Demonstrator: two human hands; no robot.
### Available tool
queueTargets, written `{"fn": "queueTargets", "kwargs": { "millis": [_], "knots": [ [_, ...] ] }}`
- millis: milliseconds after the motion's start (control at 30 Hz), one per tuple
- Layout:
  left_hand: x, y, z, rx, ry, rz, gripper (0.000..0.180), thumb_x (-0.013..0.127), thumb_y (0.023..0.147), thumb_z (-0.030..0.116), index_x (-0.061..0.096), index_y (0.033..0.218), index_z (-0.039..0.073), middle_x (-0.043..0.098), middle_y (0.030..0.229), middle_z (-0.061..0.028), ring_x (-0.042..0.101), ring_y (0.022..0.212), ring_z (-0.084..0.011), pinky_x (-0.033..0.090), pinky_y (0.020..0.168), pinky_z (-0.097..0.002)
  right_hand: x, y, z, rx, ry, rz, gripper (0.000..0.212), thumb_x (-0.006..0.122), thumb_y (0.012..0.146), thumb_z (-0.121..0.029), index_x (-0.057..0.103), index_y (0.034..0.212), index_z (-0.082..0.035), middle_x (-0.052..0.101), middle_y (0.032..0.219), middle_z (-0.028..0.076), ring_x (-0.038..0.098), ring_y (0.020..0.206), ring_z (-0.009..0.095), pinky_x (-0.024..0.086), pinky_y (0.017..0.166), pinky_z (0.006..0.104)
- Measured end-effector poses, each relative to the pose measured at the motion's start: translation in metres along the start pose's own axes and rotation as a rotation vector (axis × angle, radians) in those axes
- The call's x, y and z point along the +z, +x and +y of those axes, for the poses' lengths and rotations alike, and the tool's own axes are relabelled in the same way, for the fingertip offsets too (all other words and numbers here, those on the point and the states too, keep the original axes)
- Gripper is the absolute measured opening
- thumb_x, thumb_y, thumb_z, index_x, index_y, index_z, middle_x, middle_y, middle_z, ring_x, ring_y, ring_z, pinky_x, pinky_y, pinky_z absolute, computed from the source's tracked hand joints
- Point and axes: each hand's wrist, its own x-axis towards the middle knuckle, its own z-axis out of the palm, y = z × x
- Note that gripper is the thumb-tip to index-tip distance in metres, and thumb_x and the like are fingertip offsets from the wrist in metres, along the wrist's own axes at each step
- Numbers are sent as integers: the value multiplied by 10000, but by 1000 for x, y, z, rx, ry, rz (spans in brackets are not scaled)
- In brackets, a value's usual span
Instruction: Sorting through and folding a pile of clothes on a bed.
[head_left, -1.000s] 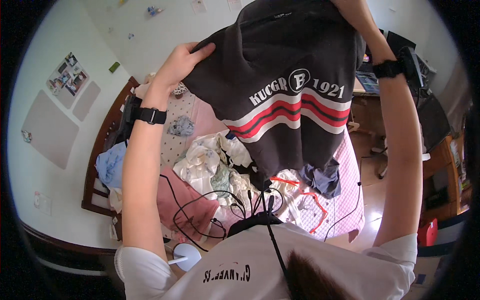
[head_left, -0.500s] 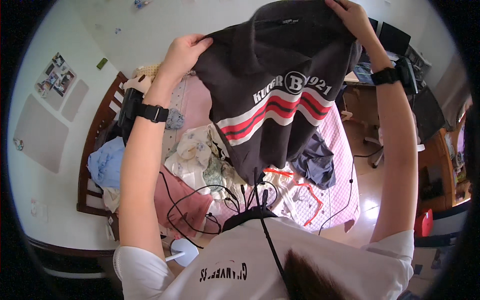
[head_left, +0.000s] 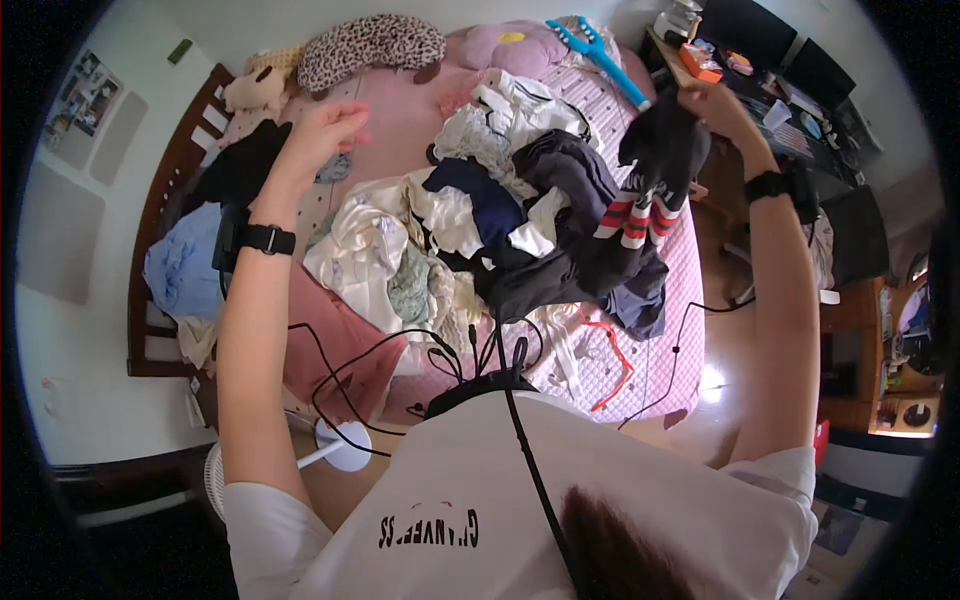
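Observation:
My right hand (head_left: 722,108) is raised at the right, closed on a black collared shirt (head_left: 655,155) with red and white chest stripes. The shirt hangs bunched from that grip, and its lower end trails to the left over the heap of clothes. My left hand (head_left: 325,140) is up above the left side of the bed, its fingers loosely bent and holding nothing. Below and between my hands lies the clothes pile, with white patterned clothing (head_left: 365,250), a navy garment (head_left: 475,195) and dark grey clothing (head_left: 570,165).
The bed (head_left: 400,130) has a pink quilted cover. A leopard-print pillow (head_left: 370,52), a purple flower cushion (head_left: 512,48) and a blue toy (head_left: 605,62) lie at its far end. Blue clothing (head_left: 190,265) is at left. Black cables (head_left: 345,400) hang before my chest. A desk with monitors (head_left: 750,35) stands right.
My left hand has let go of the shirt, which was stretched between both hands. The shirt now hangs from my right hand alone. The view has shifted, showing more of the bed's far end.

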Motion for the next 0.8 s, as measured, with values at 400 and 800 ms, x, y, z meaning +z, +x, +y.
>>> {"fn": "queueTargets", "kwargs": {
  "millis": [400,800],
  "knots": [
    [66,17,-253,-115,308,-37,525,645,700,273,491,1114,-10,561,1029,-148,530,963,-205,402,826,-277,194,56,-7,114,247,-565,295,571,755,-226,587,935,7,606,745,48,577,621,115,450,580,243],
    [140,4,-386,-569,646,-387,980,726,509,429,228,1325,211,118,1379,-183,121,1247,-411,222,937,-547,437,153,-102,-136,107,-296,601,594,675,-83,356,1226,-58,429,1183,219,500,977,370,422,816,370]
  ]
}}
